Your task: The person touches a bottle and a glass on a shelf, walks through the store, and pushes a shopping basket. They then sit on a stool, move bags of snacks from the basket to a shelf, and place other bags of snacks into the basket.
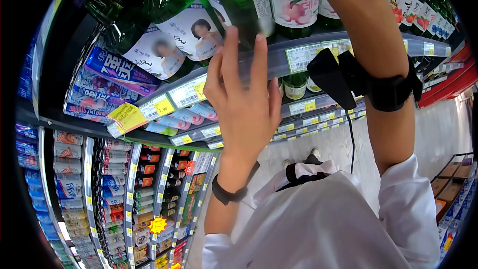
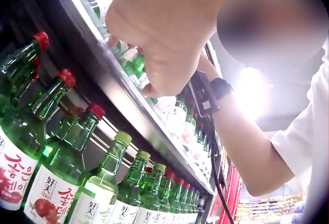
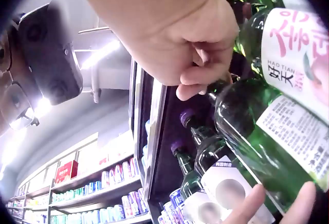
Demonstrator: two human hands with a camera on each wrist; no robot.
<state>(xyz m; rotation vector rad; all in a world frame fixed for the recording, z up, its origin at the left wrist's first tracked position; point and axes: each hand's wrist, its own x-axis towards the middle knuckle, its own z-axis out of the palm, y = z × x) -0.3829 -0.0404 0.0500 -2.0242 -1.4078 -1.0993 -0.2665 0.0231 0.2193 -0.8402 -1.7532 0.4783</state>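
Head view looks down; both wrist views look up, closer. Head's twelve o'clock and right-wrist's four share the text-labelled bottle (image 3: 275,144).

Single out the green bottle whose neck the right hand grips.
The bottle showing a block of small print, between the peach-label bottle and the portrait-label bottle; only its neck is in the right hand.

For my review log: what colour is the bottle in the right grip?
The bottle is green, seen best in the right wrist view.
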